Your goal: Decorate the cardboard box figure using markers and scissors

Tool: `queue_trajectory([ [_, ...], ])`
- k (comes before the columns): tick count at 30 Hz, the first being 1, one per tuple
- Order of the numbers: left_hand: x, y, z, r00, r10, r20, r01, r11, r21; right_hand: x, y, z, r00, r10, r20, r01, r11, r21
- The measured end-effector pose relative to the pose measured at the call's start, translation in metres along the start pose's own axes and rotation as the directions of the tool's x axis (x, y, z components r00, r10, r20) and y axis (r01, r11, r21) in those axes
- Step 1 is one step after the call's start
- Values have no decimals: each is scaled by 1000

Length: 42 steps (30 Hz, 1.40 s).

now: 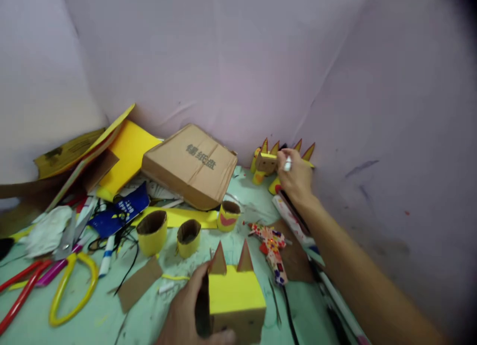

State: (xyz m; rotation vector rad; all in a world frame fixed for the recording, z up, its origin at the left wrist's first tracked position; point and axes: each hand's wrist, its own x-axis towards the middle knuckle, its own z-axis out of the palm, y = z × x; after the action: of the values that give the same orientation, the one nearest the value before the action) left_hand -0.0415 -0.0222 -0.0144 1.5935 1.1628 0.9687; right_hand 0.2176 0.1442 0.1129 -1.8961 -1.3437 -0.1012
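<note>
My left hand [186, 308] grips a small cardboard box [236, 290], painted yellow on top, with two pointed ears with reddish edges; the box is near the front of the table. Reaching to the far corner, my right hand [296, 173] is closed on a marker [287, 163], of which only a white end shows. That hand is beside a similar box figure [266, 161] with pointed ears; whether they touch I cannot tell. Between my hands a patterned hot glue gun [274, 248] lies on the table. Yellow-painted cardboard rings [152, 233] stand left of it.
A brown cardboard box [190, 166] lies tilted at the back, beside yellow card sheets [128, 154]. Yellow-handled scissors [72, 288], red handles [26, 285], a blue packet [121, 211] and cords crowd the left. Pale walls enclose the table; the glue gun's cord [288, 315] runs forward.
</note>
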Motion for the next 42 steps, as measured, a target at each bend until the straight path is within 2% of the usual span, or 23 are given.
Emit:
queue_trajectory([
  [2,-1,-2,2,999,1,38,1,999,-39,-35,2,-18,1000,-12,14,10,987,159],
  [3,-1,-2,3,998,7,56,-3,998,-69,-56,4,-27,999,-11,35,-4,910,416],
  [4,-1,-1,4,998,14,56,-9,996,-90,-78,6,-36,997,-12,80,-39,799,600],
  [5,0,0,5,999,18,34,-15,995,-96,-99,10,-43,993,-25,117,-66,704,707],
  [7,0,3,7,999,17,-33,-19,998,-59,-135,19,-53,993,-45,110,-63,591,804],
  [9,1,7,9,998,15,-65,-16,1000,-10,-160,27,-55,998,-20,66,-43,570,820],
  [11,2,8,10,999,36,-30,-36,999,-4,-171,35,-52,994,-41,97,-57,572,819],
  [15,5,3,11,995,101,-15,-101,995,26,-176,42,-38,958,-181,221,-72,596,800],
  [19,7,-2,12,996,90,-18,-88,992,90,-179,43,-28,893,-378,245,75,662,746],
  [24,7,-3,10,995,104,-5,-103,990,97,-182,44,-25,866,-393,309,96,738,668],
  [29,7,-2,10,989,144,-14,-141,983,118,-180,49,-24,845,-436,309,152,751,642],
  [32,7,5,10,995,98,5,-98,988,120,-179,49,-23,865,-381,328,86,755,650],
  [34,7,11,10,999,43,3,-43,990,131,-178,47,-24,922,-256,291,-5,743,670],
  [36,7,16,9,1000,1,-15,1,991,136,-177,45,-29,979,-66,191,-94,686,722],
  [38,8,18,10,1000,-13,-21,16,991,132,-176,42,-37,992,97,82,-124,594,795],
  [39,8,18,10,1000,-10,-16,12,991,133,-177,41,-40,989,139,42,-112,551,827],
  [40,8,18,10,1000,-3,-8,4,991,135,-179,40,-43,989,148,12,-88,518,851],
  [42,9,17,10,1000,9,21,-12,991,134,-185,36,-45,996,92,-9,-38,495,868],
])
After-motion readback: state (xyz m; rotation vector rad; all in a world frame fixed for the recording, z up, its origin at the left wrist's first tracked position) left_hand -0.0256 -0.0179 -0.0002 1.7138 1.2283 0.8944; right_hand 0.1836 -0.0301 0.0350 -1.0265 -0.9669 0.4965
